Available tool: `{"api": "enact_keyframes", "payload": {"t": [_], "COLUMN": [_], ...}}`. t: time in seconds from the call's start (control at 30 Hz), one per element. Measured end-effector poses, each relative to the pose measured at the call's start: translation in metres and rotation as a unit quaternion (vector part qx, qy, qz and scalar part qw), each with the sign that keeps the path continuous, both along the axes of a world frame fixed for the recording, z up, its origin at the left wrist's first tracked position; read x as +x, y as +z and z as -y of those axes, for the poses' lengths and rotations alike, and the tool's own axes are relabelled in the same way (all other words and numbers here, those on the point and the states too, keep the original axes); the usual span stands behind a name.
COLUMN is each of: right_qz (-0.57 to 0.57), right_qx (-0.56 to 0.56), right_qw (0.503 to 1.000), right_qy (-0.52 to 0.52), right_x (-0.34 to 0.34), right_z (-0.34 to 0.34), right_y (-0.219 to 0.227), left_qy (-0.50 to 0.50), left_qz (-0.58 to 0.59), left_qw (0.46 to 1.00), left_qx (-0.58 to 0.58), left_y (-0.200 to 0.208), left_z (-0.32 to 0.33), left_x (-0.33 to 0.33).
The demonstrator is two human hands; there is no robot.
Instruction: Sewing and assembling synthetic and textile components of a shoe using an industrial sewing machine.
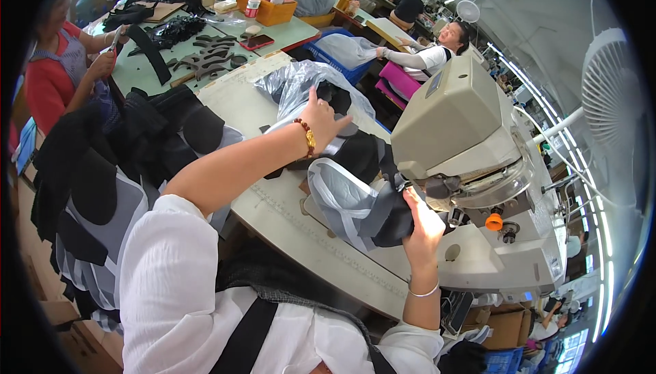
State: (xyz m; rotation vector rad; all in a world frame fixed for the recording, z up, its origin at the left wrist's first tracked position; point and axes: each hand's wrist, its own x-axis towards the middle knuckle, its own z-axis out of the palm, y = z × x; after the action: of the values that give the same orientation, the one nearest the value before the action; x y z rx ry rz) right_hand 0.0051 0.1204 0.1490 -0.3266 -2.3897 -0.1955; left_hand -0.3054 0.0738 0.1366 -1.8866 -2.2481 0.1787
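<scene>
My right hand [424, 222] grips a black, grey and white shoe upper [348, 200] by its right edge, close to the head of a beige sewing machine [447, 118]. The upper's pale lining faces up. Farther left, my left hand [322, 125] reaches across the white machine table [273, 203]. Its thumb and index finger are spread apart, and part of the other fingers is hidden. That hand is over dark pieces beside a clear plastic bag [294, 80]. Black fabric parts [359, 155] lie between the hands.
A heap of black and grey shoe uppers [99, 189] hangs at my left. Beyond it, a co-worker in red handles a black strip [149, 53] at a green table [137, 73]. Another person sits near a blue crate [342, 53]. A white fan [611, 90] stands at right.
</scene>
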Motion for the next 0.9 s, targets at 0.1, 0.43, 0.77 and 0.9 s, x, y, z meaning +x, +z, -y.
{"api": "enact_keyframes", "payload": {"t": [0.1,0.43,0.77,0.9], "right_qz": [0.006,-0.027,-0.029,-0.046], "right_qx": [0.002,0.026,-0.028,0.001], "right_qw": [1.0,0.999,0.999,0.999], "right_qy": [-0.008,-0.006,-0.021,-0.01], "right_x": [-0.001,-0.002,-0.003,-0.003], "right_z": [0.002,0.001,0.008,0.005], "right_y": [0.001,-0.002,-0.002,-0.003], "left_qy": [-0.029,-0.218,0.006,-0.024], "left_qz": [-0.018,0.073,0.644,0.823], "left_qw": [0.999,0.957,0.683,0.488], "left_qx": [0.019,0.179,0.344,0.289], "left_y": [-0.031,-0.086,0.056,0.071], "left_z": [-0.004,-0.018,-0.02,0.022], "left_x": [0.009,0.003,-0.106,-0.12]}}
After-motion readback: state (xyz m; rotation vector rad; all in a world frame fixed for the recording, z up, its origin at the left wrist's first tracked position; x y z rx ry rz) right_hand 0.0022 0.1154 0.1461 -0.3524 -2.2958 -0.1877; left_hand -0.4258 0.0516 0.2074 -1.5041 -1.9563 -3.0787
